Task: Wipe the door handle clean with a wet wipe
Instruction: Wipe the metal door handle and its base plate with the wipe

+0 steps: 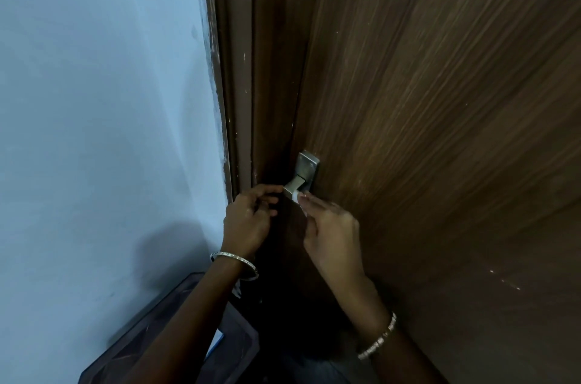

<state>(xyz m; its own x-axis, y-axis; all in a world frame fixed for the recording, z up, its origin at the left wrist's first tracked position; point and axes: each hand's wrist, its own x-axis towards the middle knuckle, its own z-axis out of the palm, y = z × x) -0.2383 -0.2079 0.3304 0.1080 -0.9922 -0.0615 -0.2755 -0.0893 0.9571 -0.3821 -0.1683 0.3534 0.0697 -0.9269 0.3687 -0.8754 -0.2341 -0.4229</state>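
A silver metal door handle (295, 184) on a rectangular plate (308, 165) sticks out from the dark wooden door (440, 100). A small white wet wipe (296, 196) is pressed against the lever's end. My right hand (330, 232) pinches the wipe between its fingertips, just below and right of the lever. Left of the handle, my left hand (251, 217) has its fingers curled, and the fingertips reach toward the lever's left side. Whether they touch it cannot be told. Both wrists wear a bracelet.
The brown door frame (239, 100) runs down left of the door, with a pale blue wall (94, 100) beside it. A dark wooden piece of furniture (176, 336) stands low against the wall, under my left forearm, with a pale blue item (217, 342) on it.
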